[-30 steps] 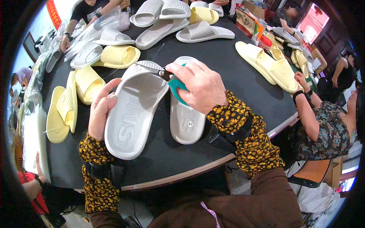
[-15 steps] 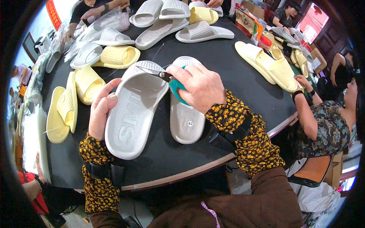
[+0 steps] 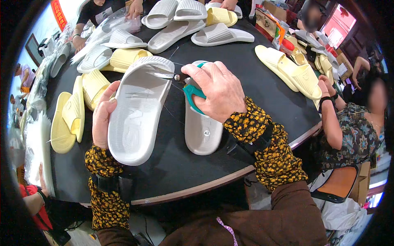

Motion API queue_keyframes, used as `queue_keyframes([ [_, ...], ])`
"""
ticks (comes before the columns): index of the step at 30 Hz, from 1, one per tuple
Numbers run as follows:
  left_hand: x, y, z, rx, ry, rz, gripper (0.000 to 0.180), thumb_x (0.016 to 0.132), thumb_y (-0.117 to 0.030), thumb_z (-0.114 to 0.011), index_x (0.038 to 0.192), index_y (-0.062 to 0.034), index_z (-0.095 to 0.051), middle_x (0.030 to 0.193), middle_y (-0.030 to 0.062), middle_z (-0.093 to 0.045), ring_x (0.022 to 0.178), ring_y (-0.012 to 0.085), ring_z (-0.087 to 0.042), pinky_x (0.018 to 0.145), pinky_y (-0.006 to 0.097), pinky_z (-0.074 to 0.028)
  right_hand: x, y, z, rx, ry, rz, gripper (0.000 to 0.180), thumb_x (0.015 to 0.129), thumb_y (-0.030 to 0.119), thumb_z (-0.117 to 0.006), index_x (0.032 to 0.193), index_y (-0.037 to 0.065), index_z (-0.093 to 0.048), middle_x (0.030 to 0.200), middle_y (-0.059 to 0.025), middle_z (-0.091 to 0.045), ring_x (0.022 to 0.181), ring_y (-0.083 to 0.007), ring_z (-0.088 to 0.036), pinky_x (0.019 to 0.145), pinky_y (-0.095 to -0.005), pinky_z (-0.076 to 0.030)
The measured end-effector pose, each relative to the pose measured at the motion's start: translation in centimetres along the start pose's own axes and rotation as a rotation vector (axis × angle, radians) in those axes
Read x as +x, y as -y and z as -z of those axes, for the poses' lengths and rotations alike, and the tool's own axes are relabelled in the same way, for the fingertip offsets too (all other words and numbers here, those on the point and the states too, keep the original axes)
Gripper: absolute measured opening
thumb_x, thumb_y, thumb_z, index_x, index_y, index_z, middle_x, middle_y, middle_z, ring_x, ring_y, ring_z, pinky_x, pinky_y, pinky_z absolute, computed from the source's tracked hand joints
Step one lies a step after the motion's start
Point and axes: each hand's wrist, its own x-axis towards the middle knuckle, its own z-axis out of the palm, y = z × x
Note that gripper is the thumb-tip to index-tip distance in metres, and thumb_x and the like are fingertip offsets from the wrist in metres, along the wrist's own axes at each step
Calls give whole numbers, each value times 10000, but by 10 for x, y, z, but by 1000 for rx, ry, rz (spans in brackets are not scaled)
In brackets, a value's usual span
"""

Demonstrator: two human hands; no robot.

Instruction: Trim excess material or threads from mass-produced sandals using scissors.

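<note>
The round black work table (image 3: 230, 74) carries scattered white and pale-yellow foam slide sandals; other people's hands work at its far and right edges. The piece in hand is a white moulded-foam slide sandal (image 3: 137, 110), lying sole-up and slightly tilted near the person's edge of the table, toe end pointing away. Just beside it on the right lies a second white foam slide sandal (image 3: 201, 127), sole-up, flat on the table.

Step in hand, as judged: trimming stray flash or thread at the toe rim of the held sandal. To do it well, the sandal wants firm bracing so the rim does not shift, the blades laid flat along the edge, and short snips taken at the tips so the foam itself is not nicked. A thin dark strand trails on the table between the two sandals and should be kept clear of the cut.

Left hand (image 3: 102, 119): wrapped on the sandal's left edge, thumb over the sole, fingers under, clamped on it and propping it up.

Right hand (image 3: 217, 92): palm down above the second sandal, fingers closed through the handles of small teal-handled steel scissors (image 3: 176, 80). The blades point left, meeting the toe rim, and appear nearly together.
</note>
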Motion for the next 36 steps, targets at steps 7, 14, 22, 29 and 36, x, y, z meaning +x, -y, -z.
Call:
queue_keyframes([
  [7, -2, 2, -2, 35, -23, -4, 506, 798, -117, -390, 1280, 32, -354, 1159, 172, -553, 995, 223, -590, 851, 314, -487, -3, -3, -2, -61, 47, -60, 407, 692, 148, -686, 1078, 130, -559, 914, -88, -569, 844, -273, -562, 710, -366, -499],
  [14, 0, 5, -1, 38, -36, -16, 494, 809, -119, -394, 1280, 28, -361, 1130, 168, -569, 969, 217, -596, 835, 311, -489, -5, -5, -5, -96, 65, -55, 378, 714, 166, -678, 1075, 143, -567, 877, -82, -585, 833, -266, -588, 689, -365, -511],
  [22, 0, 5, 2, 19, -71, -18, 486, 815, -115, -401, 1279, 24, -365, 1123, 162, -572, 969, 213, -595, 835, 312, -490, -5, -4, -4, 27, 69, -85, 365, 730, 152, -679, 1077, 130, -567, 859, -91, -611, 785, -270, -608, 667, -371, -515],
  [29, 1, 5, 9, 28, -106, -75, 480, 828, -106, -427, 1288, 21, -380, 1091, 137, -589, 922, 171, -604, 799, 280, -497, -2, -1, -3, 75, 7, -67, 392, 698, 150, -671, 1055, 96, -519, 812, -124, -535, 816, -318, -562, 709, -402, -479],
  [36, 2, 4, 12, 153, -109, -97, 483, 826, -121, -397, 1292, -9, -340, 1186, 182, -525, 1018, 269, -585, 862, 371, -510, -2, -2, -3, -25, 66, -29, 409, 694, 173, -675, 1064, 101, -517, 820, -123, -535, 816, -308, -560, 721, -394, -478],
])
